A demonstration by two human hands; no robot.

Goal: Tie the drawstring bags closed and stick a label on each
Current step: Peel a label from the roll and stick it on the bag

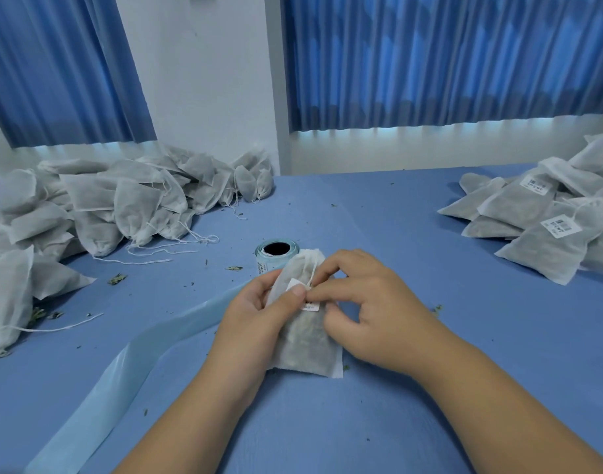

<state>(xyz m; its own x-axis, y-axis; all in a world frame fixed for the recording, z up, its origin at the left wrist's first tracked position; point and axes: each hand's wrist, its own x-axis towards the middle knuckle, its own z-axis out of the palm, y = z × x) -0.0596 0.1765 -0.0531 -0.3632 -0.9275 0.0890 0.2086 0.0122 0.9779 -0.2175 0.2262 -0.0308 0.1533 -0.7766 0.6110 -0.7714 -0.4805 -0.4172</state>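
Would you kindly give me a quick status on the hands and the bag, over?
Left hand grips bag, thumb on label. Right hand pinches at label. Label roll behind bag, not obstructing.

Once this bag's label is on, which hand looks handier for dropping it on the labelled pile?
Right, probably: the right hand holds the bag, and the labelled pile lies on that side.

Count on the tabletop (396,217):

- One bag (307,347) near the middle of the near edge, bearing one label (310,305).
- One label roll (276,254).
- One loose backing strip (129,364).
- Two heaps of bags:
  - The left-edge heap (105,203) is too overlapped to count.
  - The right-edge heap (546,227) is likewise uncountable. Two labels show on it, a far label (538,184) and a near label (560,228).
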